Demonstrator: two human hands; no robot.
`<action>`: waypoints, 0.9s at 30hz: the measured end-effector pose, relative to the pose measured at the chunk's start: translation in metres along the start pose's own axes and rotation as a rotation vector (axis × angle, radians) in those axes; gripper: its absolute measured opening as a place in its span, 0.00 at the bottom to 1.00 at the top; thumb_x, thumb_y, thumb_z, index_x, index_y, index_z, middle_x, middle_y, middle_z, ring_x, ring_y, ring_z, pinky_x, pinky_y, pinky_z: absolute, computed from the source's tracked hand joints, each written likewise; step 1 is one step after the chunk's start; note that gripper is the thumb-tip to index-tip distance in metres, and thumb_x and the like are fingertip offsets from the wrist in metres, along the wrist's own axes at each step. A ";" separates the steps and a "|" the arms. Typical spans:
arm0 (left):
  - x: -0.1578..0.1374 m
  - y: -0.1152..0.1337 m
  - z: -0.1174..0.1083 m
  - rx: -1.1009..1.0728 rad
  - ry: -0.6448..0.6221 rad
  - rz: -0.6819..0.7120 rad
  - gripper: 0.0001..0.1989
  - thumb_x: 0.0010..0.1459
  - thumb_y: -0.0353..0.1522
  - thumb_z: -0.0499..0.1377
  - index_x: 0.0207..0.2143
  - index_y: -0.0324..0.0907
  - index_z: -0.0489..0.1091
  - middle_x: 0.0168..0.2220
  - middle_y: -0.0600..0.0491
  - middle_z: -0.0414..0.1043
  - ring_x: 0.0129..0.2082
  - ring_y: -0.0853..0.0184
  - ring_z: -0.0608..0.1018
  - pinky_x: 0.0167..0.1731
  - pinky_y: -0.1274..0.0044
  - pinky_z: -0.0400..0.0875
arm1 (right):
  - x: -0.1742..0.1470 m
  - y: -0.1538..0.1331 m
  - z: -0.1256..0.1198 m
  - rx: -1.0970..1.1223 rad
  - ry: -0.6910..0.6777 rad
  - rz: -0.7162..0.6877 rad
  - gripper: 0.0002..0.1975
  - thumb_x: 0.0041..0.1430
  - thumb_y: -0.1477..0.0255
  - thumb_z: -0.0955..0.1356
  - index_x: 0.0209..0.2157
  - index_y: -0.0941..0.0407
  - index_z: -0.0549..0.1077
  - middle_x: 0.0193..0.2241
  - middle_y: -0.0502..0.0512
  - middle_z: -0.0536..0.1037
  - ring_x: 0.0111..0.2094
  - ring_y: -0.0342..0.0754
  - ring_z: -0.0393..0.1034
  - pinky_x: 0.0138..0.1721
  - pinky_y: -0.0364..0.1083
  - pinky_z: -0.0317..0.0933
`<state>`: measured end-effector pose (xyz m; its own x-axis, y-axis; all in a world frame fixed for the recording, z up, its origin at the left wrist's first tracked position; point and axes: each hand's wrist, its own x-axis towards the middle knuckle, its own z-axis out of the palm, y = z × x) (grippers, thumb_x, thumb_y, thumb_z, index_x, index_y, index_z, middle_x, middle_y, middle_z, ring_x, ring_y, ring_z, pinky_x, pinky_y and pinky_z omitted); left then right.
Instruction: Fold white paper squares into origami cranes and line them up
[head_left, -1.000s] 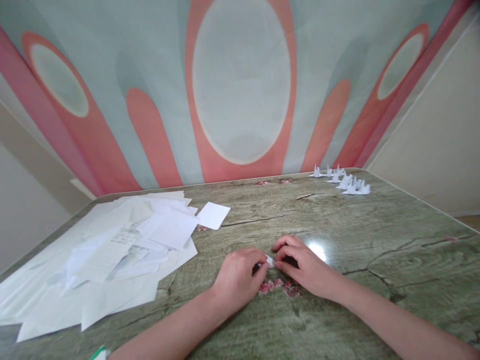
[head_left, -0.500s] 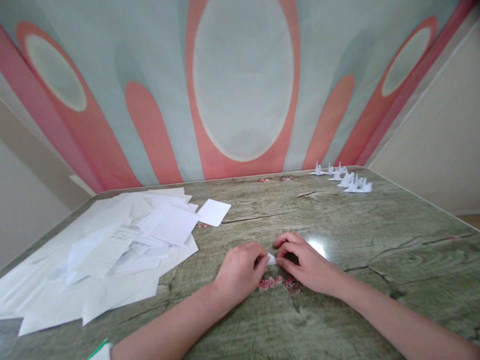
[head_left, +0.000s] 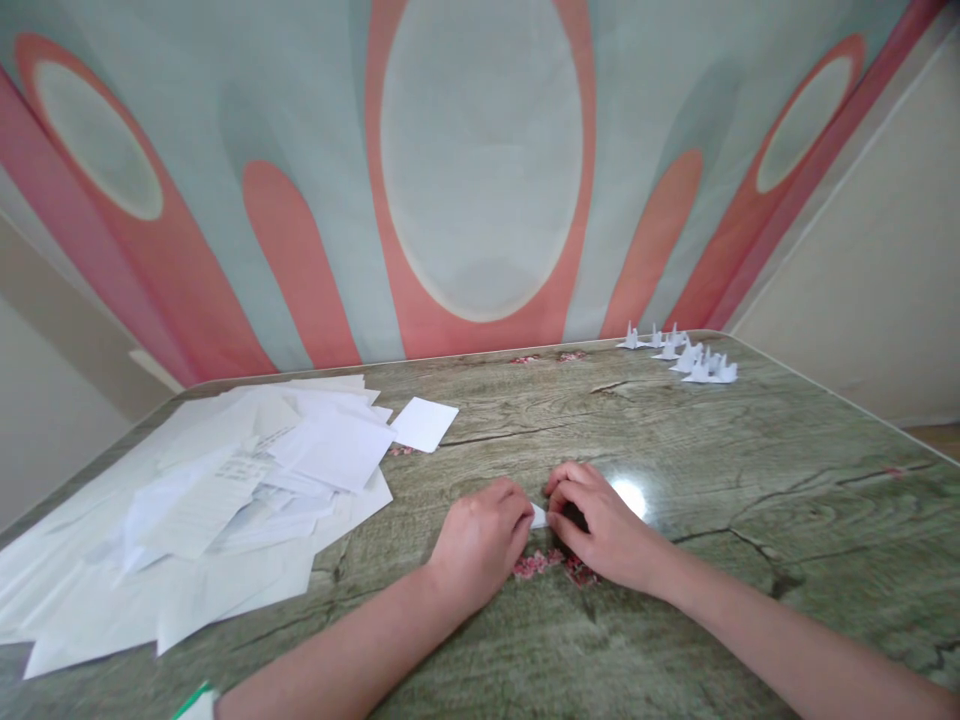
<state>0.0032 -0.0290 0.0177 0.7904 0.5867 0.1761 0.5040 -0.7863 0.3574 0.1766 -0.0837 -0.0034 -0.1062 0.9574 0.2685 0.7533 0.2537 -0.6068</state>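
Observation:
Between my hands, low over the middle of the wood-patterned table (head_left: 480,640), is a small folded piece of white paper (head_left: 538,517). Only a narrow pointed part of it shows; my fingers cover the rest. My left hand (head_left: 484,535) pinches it from the left, thumb and fingers pressed together. From the right, my right hand (head_left: 596,520) has curled fingers, with thumb and fingertips closed at the paper's other end.
A wide heap of white paper sheets (head_left: 247,480), some with writing, spreads over the table's left side. One square white sheet (head_left: 425,424) lies at its right edge. Several folded paper cranes (head_left: 705,365) stand at the far right corner, before a patterned wall covering (head_left: 480,335).
The view has shifted slightly, moving everything a little to the left. Both hands keep nearly the same pose on the folded paper, with the right thumb and fingers slightly closer together.

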 end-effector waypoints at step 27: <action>-0.012 0.026 -0.004 0.548 -0.225 0.192 0.10 0.57 0.28 0.52 0.40 0.35 0.70 0.39 0.46 0.68 0.39 0.59 0.69 0.39 0.68 0.67 | 0.001 0.003 0.000 0.059 0.017 0.060 0.05 0.51 0.80 0.64 0.30 0.56 0.66 0.32 0.52 0.69 0.36 0.47 0.62 0.39 0.48 0.58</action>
<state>0.0054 -0.0556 0.0282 0.9087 0.4165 -0.0281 0.4037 -0.8940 -0.1946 0.1788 -0.0822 -0.0056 -0.0506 0.9688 0.2425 0.7185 0.2039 -0.6650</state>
